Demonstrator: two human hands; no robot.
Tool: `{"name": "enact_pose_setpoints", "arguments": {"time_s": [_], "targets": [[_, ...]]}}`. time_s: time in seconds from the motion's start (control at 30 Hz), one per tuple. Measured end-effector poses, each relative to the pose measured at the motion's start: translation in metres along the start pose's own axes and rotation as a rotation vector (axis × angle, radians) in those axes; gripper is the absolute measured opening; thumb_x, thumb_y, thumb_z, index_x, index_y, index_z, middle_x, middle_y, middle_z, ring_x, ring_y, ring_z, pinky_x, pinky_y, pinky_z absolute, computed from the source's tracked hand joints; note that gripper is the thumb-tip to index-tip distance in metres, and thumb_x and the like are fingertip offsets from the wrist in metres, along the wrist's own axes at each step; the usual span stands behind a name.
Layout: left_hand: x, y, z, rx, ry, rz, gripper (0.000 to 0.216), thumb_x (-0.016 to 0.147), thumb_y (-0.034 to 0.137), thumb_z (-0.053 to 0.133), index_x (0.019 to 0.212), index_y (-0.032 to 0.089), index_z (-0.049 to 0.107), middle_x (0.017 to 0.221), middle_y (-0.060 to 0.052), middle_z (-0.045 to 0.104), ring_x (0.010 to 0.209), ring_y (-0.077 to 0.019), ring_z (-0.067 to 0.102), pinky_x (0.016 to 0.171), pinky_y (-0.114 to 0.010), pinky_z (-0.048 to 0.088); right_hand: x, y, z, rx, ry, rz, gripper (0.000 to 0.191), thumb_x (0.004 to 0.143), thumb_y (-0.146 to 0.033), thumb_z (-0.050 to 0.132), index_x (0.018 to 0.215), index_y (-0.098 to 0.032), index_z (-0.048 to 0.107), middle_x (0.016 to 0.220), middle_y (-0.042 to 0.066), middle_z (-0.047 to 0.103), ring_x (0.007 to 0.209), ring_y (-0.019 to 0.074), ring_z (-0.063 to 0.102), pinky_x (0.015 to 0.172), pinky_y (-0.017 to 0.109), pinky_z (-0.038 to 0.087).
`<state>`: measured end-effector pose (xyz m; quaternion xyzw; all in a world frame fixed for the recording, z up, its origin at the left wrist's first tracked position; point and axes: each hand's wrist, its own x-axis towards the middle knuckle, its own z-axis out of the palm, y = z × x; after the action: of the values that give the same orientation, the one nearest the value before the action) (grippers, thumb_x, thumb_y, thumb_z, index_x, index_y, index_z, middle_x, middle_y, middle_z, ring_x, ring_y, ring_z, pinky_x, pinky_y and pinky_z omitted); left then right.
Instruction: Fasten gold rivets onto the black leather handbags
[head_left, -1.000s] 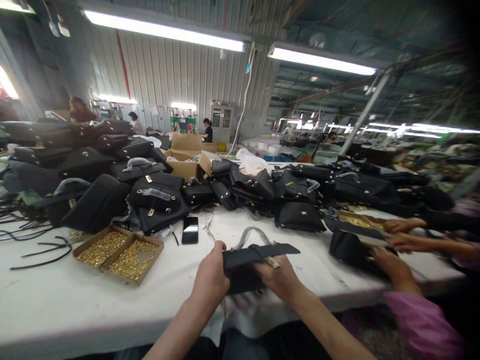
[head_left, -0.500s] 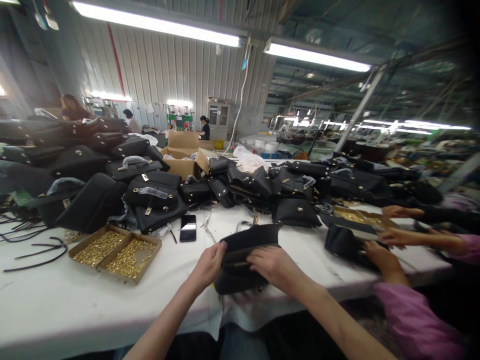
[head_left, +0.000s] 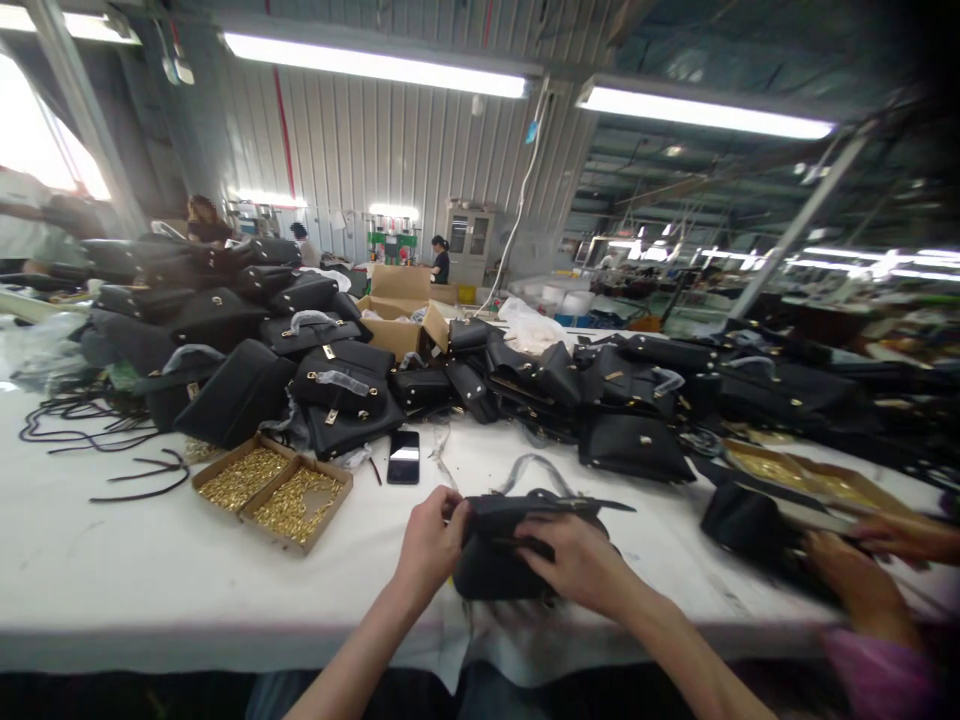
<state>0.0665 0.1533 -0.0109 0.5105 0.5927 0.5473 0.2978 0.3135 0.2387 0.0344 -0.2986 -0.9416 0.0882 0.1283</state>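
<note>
left hand pinches the flap edge of the black handbag; right hand clasps its front. it looks light and soft-sided, so the stiffer flap rim is likely the best hold.

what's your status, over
Left hand grips black handbag at one end. Right hand laid over its top, grip unclear. Phone and co-worker's hand nearby, neither touching.

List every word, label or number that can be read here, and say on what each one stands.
No text can be read.
Cardboard box: any print is too blurred to read.
Phone: the screen shows only glare.
Black bag: metal fittings, no lettering seen.
</note>
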Motion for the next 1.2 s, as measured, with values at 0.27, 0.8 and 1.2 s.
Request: {"name": "enact_pose_setpoints", "arguments": {"time_s": [0.27,0.8,1.2], "targets": [[0.007,0.008,-0.001,0.161,-0.014,0.062,0.036,0.107,0.038,0.051,0.081,0.019,0.067,0.076,-0.002,0.065,0.074,-0.0170,0.057,0.069,-0.029,0.032,-0.003,0.000,0.005,0.190,0.044,-0.039,0.022,0.107,-0.031,0.067,0.119,-0.035,0.085,0.117,-0.001,0.081,0.114,0.0232,0.077,0.104,0.035,0.061],[-0.008,0.010,-0.001,-0.021,-0.022,0.013,0.033,0.105,0.034,0.051,0.107,0.022,0.081,0.108,-0.007,0.078,0.104,-0.0243,0.069,0.093,-0.032,0.048,0.001,-0.020,0.004,0.396,0.043,0.076,0.026,0.103,-0.031,0.071,0.126,-0.034,0.083,0.126,0.003,0.079,0.123,0.0291,0.074,0.113,0.045,0.059],[-0.012,0.005,0.000,-0.234,-0.145,-0.175,0.027,0.101,0.042,0.057,0.105,0.016,0.066,0.079,-0.002,0.065,0.064,-0.0163,0.059,0.059,-0.027,0.042,-0.001,-0.042,0.009,0.241,0.030,-0.129,0.019,0.107,-0.031,0.069,0.117,-0.030,0.085,0.115,0.001,0.081,0.107,0.0246,0.078,0.099,0.037,0.063]]}}
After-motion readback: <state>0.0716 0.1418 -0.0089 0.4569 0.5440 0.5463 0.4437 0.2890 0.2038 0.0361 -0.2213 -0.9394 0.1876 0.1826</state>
